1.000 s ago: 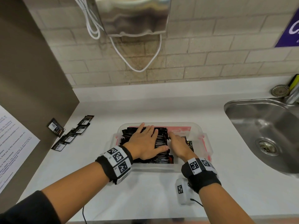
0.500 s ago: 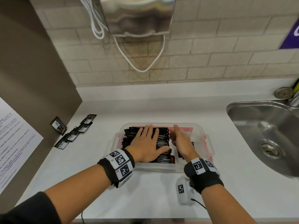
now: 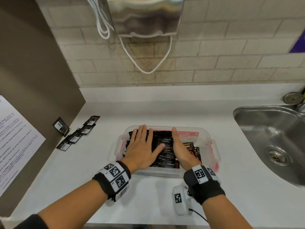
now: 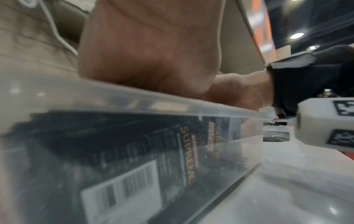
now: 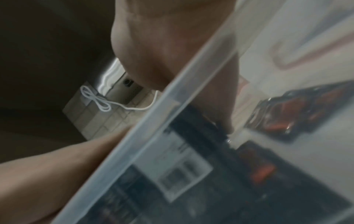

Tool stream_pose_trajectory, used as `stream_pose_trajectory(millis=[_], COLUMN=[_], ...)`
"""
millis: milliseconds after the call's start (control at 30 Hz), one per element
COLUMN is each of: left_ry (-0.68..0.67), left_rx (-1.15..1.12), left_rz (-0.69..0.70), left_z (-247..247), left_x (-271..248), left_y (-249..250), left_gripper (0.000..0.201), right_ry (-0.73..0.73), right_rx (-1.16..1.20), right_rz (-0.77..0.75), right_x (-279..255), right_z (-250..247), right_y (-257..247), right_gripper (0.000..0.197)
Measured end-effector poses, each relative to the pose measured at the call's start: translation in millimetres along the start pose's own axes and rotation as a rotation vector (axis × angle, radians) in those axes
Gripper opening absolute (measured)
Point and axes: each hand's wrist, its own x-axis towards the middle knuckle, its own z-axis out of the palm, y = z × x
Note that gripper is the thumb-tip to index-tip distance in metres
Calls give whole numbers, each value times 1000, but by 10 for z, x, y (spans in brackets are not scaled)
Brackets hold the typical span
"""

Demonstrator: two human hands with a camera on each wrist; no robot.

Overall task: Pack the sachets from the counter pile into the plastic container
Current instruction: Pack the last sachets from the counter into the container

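Left hand (image 3: 143, 147) slid forward, fingers straight, flat on sachets (image 3: 165, 150); right hand (image 3: 180, 147) unchanged, fingers straight.

A white worktop (image 3: 165, 109) runs along a wall of pale beige tiles (image 3: 231, 47) with darker stains around the middle. A shiny metal box (image 3: 145, 15) is fixed high on that wall, and white cables (image 3: 146, 70) hang from it in loops. On the left stands a flat brown panel (image 3: 38, 71), with a printed sheet of paper (image 3: 14, 139) stuck low on it. On the right a steel sink (image 3: 272, 139) is set into the worktop, its drain (image 3: 276, 156) visible, and a round metal strainer (image 3: 293, 98) lies behind it. A purple sign (image 3: 299, 43) shows at the right edge of the wall.
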Motion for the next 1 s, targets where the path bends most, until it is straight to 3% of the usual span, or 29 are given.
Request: stream_pose_trajectory(millis=[133, 267, 433, 533, 600, 667, 733, 800, 900, 1000], left_ry=[-79, -58, 4, 43, 80, 182, 319, 437, 582, 624], left_rx=[-57, -71, -213, -356, -457, -571, -657, -718, -759, -712], left_rz=[-56, -53, -29, -11, -7, -9, -32, -93, -231, -414], left_z=[66, 125, 114, -10, -139, -269, -366, -415, -380, -276], left_x=[-1, 31, 27, -4, -51, -104, -144, -179, -209, -217], left_y=[-70, -94, -149, -260, -398, -588, -832, -1128, -1591, -2012], left_gripper=[99, 102, 97, 88, 84, 75, 62, 46, 25, 21], right_ry=[60, 24, -10, 100, 262, 446, 515, 474, 288, 119], right_rx=[-78, 90, 267, 271, 177, 4, -87, -100, -142, -282], right_rz=[26, 88, 118, 71, 15, -57, -172, -266, -376, -459], right_x=[19, 95, 24, -26, -29, -10, -26, -86, -170, -136], right_z=[204, 157, 95, 113, 150, 202, 329, 551, 991, 1475], right_y=[-28, 32, 37, -57, -152, -268, -401, -550, -760, -928], right_gripper=[85, 94, 75, 69, 69, 63, 53, 52, 62, 71])
